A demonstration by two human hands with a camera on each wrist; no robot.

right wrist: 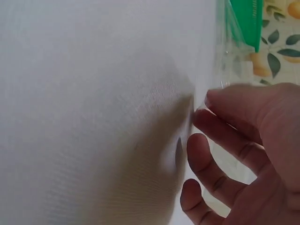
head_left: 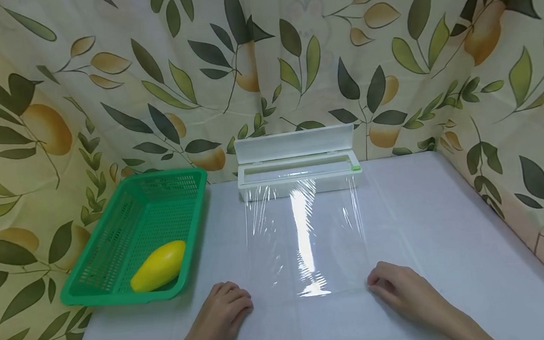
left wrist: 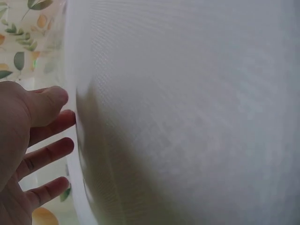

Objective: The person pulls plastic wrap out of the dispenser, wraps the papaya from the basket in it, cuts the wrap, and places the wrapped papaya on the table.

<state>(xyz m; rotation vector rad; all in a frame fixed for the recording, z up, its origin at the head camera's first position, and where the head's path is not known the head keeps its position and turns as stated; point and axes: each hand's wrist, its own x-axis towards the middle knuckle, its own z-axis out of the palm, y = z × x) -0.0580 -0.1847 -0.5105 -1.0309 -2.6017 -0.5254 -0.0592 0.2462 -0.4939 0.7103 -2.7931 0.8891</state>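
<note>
A sheet of clear cling film (head_left: 277,243) stretches from a white dispenser box (head_left: 299,190) toward the near side of the table. At the sheet's near right corner, my right hand (head_left: 403,290) pinches the film's edge between thumb and index finger; in the right wrist view its other fingers (right wrist: 199,150) are loosely bent. My left hand (head_left: 222,313) rests palm down beside the near left corner. The left wrist view shows its fingers (left wrist: 49,154) fairly straight and spread, the thumb apart from the index fingertip, with no film visible between them.
The dispenser's lid (head_left: 294,145) stands raised against the leaf-and-fruit patterned curtain (head_left: 293,63). A green slide cutter (head_left: 356,168) sits at its right end. Left of it, a green plastic basket (head_left: 192,217) holds a yellow oblong fruit (head_left: 159,266). A white cloth (head_left: 427,222) covers the table.
</note>
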